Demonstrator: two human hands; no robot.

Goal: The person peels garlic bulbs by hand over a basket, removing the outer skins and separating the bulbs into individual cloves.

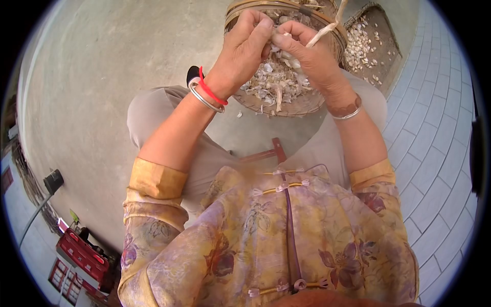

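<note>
My left hand (245, 48) and my right hand (314, 59) are close together over a round flat woven tray (302, 110). The fingers of both are pinched around a head of garlic (286, 35), mostly hidden behind fingertips. A pale dried stalk (325, 31) sticks out up and to the right past my right hand. Papery garlic skins (279, 84) and bits of dry stalk are heaped on the tray below. Behind the hands stands a woven basket (236, 11) with more dry garlic pieces inside.
To the right of the basket lies a woven scoop-shaped tray (391, 38) with many loose garlic cloves (360, 48). Part of a reddish wooden stool (277, 150) shows between the knees. A red machine or vehicle (84, 256) stands far left. Grey tiles (429, 133) border the concrete floor on the right.
</note>
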